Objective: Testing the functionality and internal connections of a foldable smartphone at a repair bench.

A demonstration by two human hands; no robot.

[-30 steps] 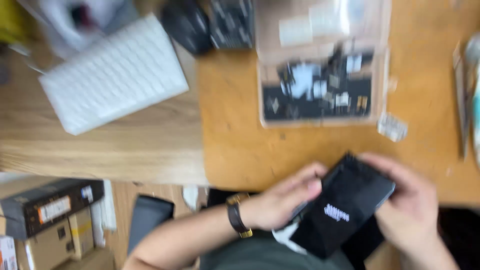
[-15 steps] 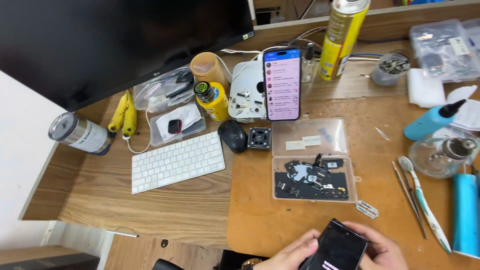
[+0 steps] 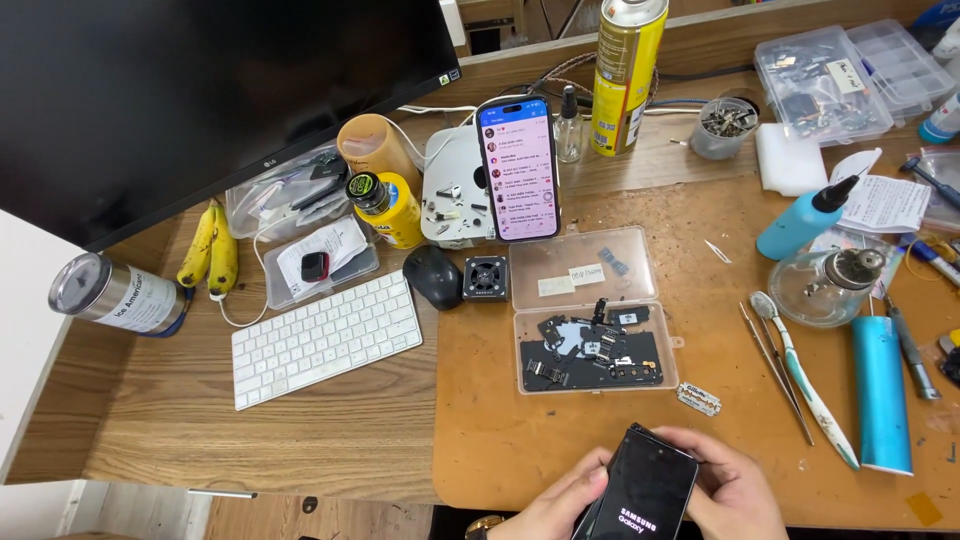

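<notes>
A black smartphone (image 3: pixel 643 487) with a dark screen is held in both hands at the bottom edge of the view, over the near edge of the brown work mat (image 3: pixel 500 420). My left hand (image 3: pixel 553 503) grips its left side. My right hand (image 3: pixel 732 487) wraps its right side, fingers along the top edge. Just beyond the phone lies an open clear plastic case (image 3: pixel 590 310) with several small dark phone parts on a black pad. A razor blade (image 3: pixel 698 398) lies right of that case.
A lit phone (image 3: pixel 517 168) stands upright at the back. White keyboard (image 3: pixel 327 337), black mouse (image 3: pixel 432 276), small black fan (image 3: pixel 486 276), bananas (image 3: pixel 211 254), metal tumbler (image 3: pixel 118 293), monitor (image 3: pixel 200 90), spray can (image 3: pixel 627 72). Right: toothbrush (image 3: pixel 806 382), tweezers (image 3: pixel 775 372), blue tube (image 3: pixel 880 392), blue bottle (image 3: pixel 805 220), glass burner (image 3: pixel 828 285), parts boxes (image 3: pixel 825 80).
The camera has tilted up from the hands to take in the whole desk. The black phone stays held in both hands, now low in view.
</notes>
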